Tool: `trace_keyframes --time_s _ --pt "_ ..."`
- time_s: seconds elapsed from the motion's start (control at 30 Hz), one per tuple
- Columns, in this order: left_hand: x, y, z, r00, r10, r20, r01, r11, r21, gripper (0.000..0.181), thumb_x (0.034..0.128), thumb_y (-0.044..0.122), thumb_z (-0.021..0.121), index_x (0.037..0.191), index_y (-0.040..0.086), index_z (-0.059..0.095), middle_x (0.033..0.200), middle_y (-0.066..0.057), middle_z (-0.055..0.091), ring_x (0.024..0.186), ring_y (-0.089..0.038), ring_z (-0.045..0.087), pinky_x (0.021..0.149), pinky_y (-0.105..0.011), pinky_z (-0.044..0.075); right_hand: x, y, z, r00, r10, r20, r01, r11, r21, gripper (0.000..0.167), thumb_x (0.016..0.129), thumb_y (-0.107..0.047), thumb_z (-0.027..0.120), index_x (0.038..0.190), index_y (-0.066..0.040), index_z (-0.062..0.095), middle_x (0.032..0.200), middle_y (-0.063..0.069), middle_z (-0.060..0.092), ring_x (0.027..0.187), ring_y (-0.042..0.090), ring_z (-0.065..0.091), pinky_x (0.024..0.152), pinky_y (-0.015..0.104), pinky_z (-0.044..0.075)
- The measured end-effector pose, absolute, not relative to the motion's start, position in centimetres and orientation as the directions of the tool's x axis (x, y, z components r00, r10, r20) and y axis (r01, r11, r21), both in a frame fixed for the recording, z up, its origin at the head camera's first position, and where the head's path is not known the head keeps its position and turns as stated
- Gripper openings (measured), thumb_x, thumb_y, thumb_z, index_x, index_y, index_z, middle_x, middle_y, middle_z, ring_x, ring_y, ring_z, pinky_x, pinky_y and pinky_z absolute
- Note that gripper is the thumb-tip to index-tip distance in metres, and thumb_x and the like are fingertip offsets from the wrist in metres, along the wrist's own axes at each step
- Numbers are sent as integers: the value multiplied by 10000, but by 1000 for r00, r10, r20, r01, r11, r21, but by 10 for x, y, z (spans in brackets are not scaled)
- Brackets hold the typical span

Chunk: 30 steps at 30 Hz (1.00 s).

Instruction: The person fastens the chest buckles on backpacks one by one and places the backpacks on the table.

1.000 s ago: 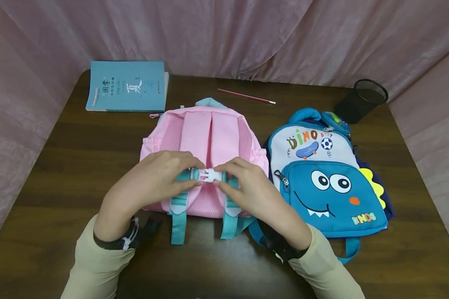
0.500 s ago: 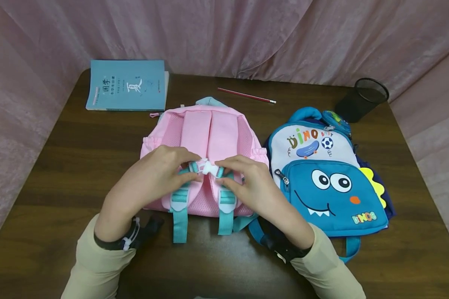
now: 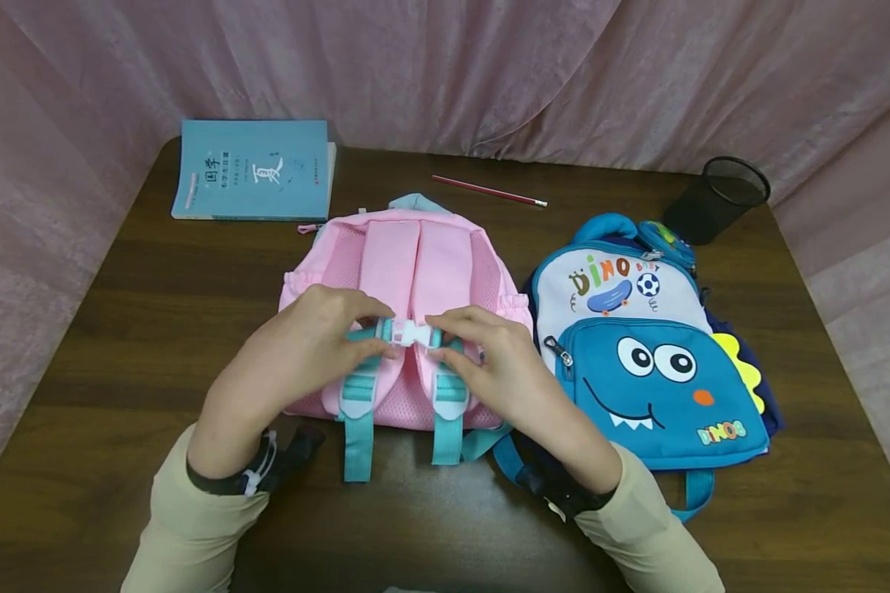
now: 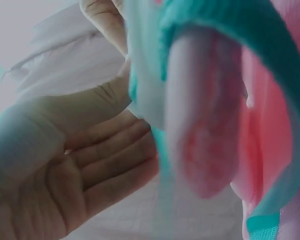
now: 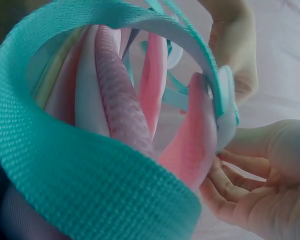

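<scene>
A pink backpack lies with its back panel and shoulder straps up. Across the straps runs a white side-release buckle on teal webbing, its two halves together. My left hand pinches the buckle's left end between thumb and index finger. The right hand pinches the other end the same way. In the left wrist view, the left hand has its other fingers extended beneath the thumb. The right wrist view has a teal strap looping in front, with the right hand beyond it.
Close by on the right lies a blue dinosaur backpack. A blue book is at the back left, a red pencil at the back middle, and a black mesh pen holder at the back right. Curtains surround the wooden table.
The buckle halves have come closer, the prongs sliding into the socket. Both hands have shifted slightly away from the body with the buckle, and the shoulder straps have drawn closer together.
</scene>
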<state>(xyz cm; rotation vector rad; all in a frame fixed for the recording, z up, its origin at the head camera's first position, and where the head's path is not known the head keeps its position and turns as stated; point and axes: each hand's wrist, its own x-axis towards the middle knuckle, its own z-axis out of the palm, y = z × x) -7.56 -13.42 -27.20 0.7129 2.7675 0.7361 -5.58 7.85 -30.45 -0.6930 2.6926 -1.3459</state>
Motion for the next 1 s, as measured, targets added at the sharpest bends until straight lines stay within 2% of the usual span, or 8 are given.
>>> trace_keyframes --time_s 0.13,0.27,0.43,0.6,0.83,1.0 --pt "-75 -134 -270 -895 442 -56 351 779 520 321 725 158 808 1003 23 721 903 -95 707 768 -199 610 671 -321 548 -55 78 -305 -897 -414 154 -372 518 -770 368 799 -86 728 1159 -49 662 1116 72 654 1008 193 630 784 303 533" --pt "-75 -132 -271 -881 472 -34 387 760 523 314 720 146 810 992 15 723 881 -89 708 726 -187 597 638 -280 538 -54 78 -305 -898 -412 154 -372 525 -766 367 794 -71 729 1155 -46 664 1095 73 655 975 191 636 762 286 539" --pt "-75 -131 -274 -856 516 -14 427 723 543 304 691 124 825 961 19 732 832 -62 705 701 -164 596 654 -286 542 -52 76 -306 -892 -428 144 -378 536 -755 348 799 -34 713 1145 -43 670 1048 68 652 900 171 634 704 224 537" --pt "-74 -130 -276 -850 527 1 443 713 543 286 685 106 829 937 10 733 799 -58 700 674 -156 593 643 -283 543 -48 72 -307 -899 -414 139 -365 536 -761 341 801 -43 712 1140 -37 670 1026 65 645 910 163 628 713 211 532" --pt "-70 -128 -278 -855 508 -105 407 782 472 294 698 156 828 936 47 696 778 -36 654 664 -164 564 635 -290 533 -47 70 -309 -888 -451 86 -358 561 -747 340 789 -88 738 1121 -50 677 999 53 655 860 153 638 719 225 537" --pt "-70 -125 -283 -850 505 -151 420 821 386 285 733 164 801 943 53 642 708 -3 584 594 -143 515 555 -243 461 -50 67 -313 -870 -485 87 -399 590 -702 355 800 -102 733 1145 -55 661 1022 59 657 873 154 645 741 232 535"
